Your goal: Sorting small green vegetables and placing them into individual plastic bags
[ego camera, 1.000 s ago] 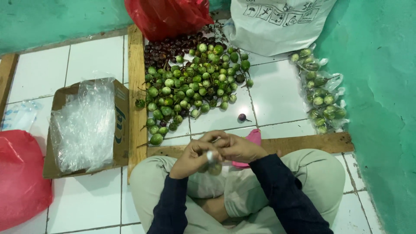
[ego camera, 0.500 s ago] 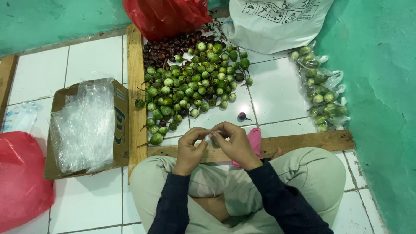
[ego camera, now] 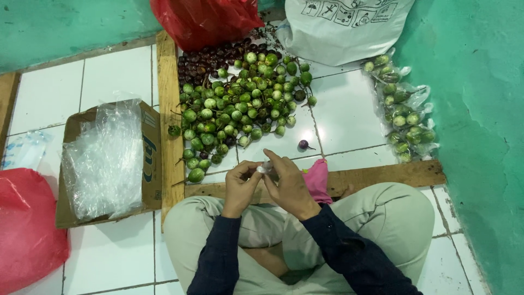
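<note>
I sit cross-legged on white floor tiles. My left hand (ego camera: 240, 184) and my right hand (ego camera: 287, 184) meet above my lap and pinch the top of a small clear plastic bag (ego camera: 266, 169) between their fingertips. What the bag holds is hidden behind my fingers. Just ahead lies a pile of small round green eggplants (ego camera: 240, 112), with darker purple ones (ego camera: 204, 63) at its far side. One purple eggplant (ego camera: 303, 144) lies alone near my right hand.
A cardboard box (ego camera: 147, 158) with clear plastic bags (ego camera: 101, 158) sits to my left. Red plastic bags lie at far centre (ego camera: 204, 19) and near left (ego camera: 24, 224). A white sack (ego camera: 341, 27) and several filled bags (ego camera: 401, 112) line the green wall. A pink item (ego camera: 317, 179) lies by my knee.
My hands have come slightly up and forward and shifted their grip on the small bag. Nothing on the floor has moved.
</note>
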